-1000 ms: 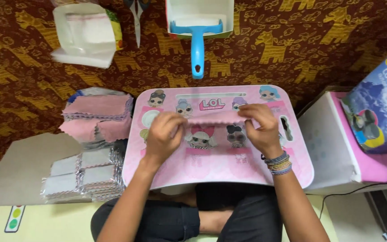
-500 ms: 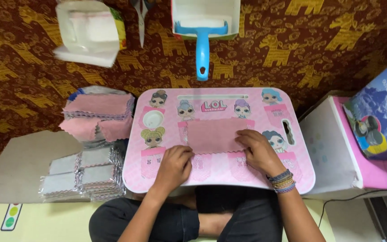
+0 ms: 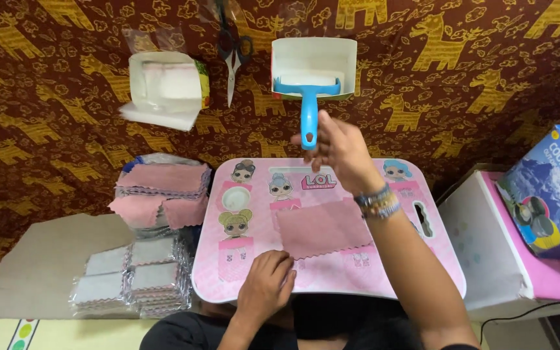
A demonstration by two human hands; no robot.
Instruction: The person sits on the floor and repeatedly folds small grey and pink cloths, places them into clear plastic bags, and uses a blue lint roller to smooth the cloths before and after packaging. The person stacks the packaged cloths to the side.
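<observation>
A pink cloth square (image 3: 322,228) lies flat on the pink lap table (image 3: 241,279) with cartoon doll pictures. My left hand (image 3: 268,285) rests on the table's near edge by the cloth's lower left corner, fingers curled, holding nothing I can see. My right hand (image 3: 338,150) is raised beyond the table, fingers apart, just below the blue handle of a lint roller (image 3: 308,110). The roller lies in its white tray (image 3: 348,65) on the patterned fabric. Beaded bracelets circle my right wrist.
A stack of pink cloths (image 3: 163,185) sits left of the table, with wrapped grey cloth packs (image 3: 131,279) below it. A white open box (image 3: 163,87) and scissors (image 3: 231,55) lie at the back. A white and pink stand (image 3: 487,253) carries a blue carton (image 3: 555,194) on the right.
My right hand has left the cloth and lifted toward the roller's blue handle. My left hand slid back to the table's near edge. The cloth stays spread flat.
</observation>
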